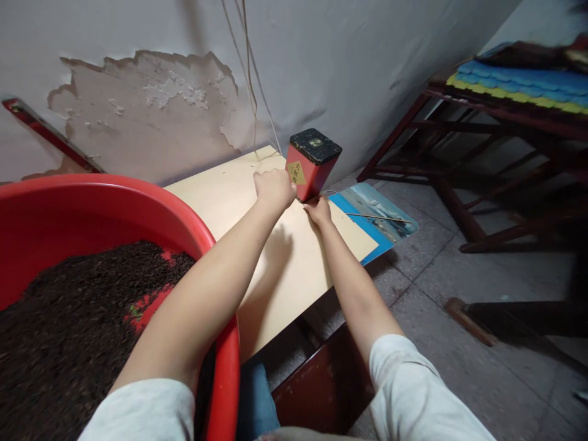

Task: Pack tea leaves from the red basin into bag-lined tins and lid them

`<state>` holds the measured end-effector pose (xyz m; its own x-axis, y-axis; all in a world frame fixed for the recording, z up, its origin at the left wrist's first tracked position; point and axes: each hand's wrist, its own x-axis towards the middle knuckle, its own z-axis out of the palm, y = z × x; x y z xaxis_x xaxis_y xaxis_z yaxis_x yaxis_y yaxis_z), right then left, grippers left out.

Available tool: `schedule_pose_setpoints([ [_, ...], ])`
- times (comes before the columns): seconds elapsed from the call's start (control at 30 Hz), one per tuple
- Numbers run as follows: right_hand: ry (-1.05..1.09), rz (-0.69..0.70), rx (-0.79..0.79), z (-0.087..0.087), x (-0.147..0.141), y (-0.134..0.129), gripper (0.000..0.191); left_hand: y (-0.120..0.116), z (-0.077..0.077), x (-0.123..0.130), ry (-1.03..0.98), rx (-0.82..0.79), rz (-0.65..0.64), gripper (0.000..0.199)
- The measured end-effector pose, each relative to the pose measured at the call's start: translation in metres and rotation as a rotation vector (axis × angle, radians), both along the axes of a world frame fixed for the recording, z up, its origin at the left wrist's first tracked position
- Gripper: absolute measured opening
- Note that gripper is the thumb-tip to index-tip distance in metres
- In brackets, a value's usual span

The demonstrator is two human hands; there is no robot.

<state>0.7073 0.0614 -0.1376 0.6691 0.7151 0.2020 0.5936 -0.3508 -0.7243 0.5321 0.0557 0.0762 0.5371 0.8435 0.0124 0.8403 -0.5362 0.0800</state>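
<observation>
A red tea tin (316,174) with a black lid and a gold diamond label stands near the far end of a pale board (294,269), seen in the head view. My left hand (274,188) is closed against the tin's left side, its fingertips partly hidden. Low at the tin's front right corner, my right hand (320,211) has its fingers at the base and its thumb pointing left; its grip is partly hidden. To the left of my arms is a large red basin (202,226) holding dark, dry loose tea leaves (87,318).
A blue-edged picture sheet (379,205) lies beyond the board with a thin stick across it. Cords (250,67) hang down the peeling wall. A dark wooden rack (436,153) with blue and yellow mats (519,82) stands at right. A reddish-brown stool (326,386) is below.
</observation>
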Motion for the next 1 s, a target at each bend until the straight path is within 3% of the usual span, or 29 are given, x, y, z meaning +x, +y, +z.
schedule_pose_setpoints([
  [0.07,-0.012,-0.006,-0.047,0.001,-0.005,-0.009,0.035,0.000,0.000,0.000,-0.002,0.003,0.000,0.037],
  [0.2,-0.048,-0.056,-0.095,0.008,-0.020,-0.019,0.031,0.003,-0.001,0.000,0.013,0.000,0.030,0.038],
  [0.47,-0.008,-0.164,-0.136,0.015,-0.028,-0.007,0.017,0.002,-0.003,0.001,0.019,0.025,0.049,0.037],
  [0.63,0.030,-0.105,-0.123,0.017,-0.014,-0.006,0.009,0.000,-0.003,0.002,0.043,0.008,0.041,0.036],
  [0.8,0.077,-0.062,-0.076,0.023,0.006,-0.026,0.020,0.000,-0.002,0.005,0.017,0.002,0.037,0.038],
  [1.0,0.037,0.009,-0.097,0.022,-0.004,-0.037,0.015,0.003,-0.004,0.004,-0.001,0.014,0.059,0.038],
])
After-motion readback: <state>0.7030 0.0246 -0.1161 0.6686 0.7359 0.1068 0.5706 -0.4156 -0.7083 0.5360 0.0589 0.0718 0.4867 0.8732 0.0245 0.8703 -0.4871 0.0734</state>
